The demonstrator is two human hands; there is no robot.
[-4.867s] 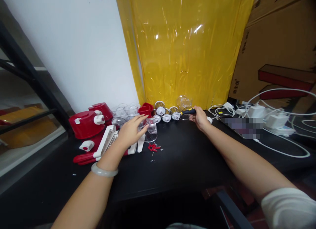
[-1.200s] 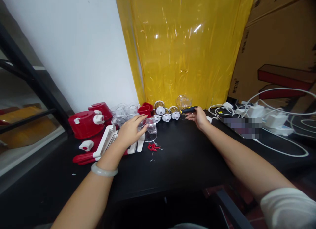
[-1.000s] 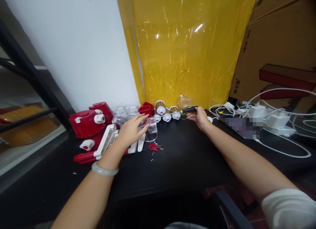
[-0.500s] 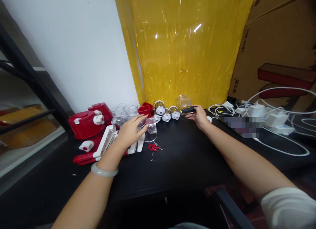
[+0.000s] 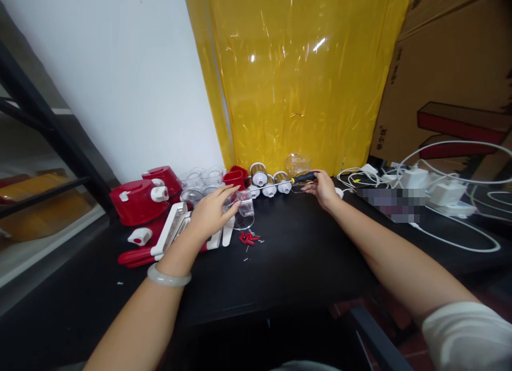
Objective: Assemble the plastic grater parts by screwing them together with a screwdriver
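Note:
My left hand [image 5: 212, 214] grips a clear plastic cup-like part [image 5: 245, 217], with the fingers over its top and the thumb on the near side; the palm hides some of it. In my right hand [image 5: 326, 192] is a screwdriver [image 5: 306, 177] with a black and yellow handle. Its long shaft points left, and the tip lies close to the clear part; whether they touch I cannot tell. Small red pieces [image 5: 248, 238] and several screws [image 5: 246, 259] lie on the black table just in front of the part.
Behind the hands stand several white-ended metal drums [image 5: 259, 175], red hoppers [image 5: 236, 176] and other clear parts [image 5: 196, 176]. Red housings [image 5: 138, 203] and white-and-red handles [image 5: 172, 230] crowd the left. A tablet-like device [image 5: 394, 206], white chargers [image 5: 416, 177] and cables are on the right.

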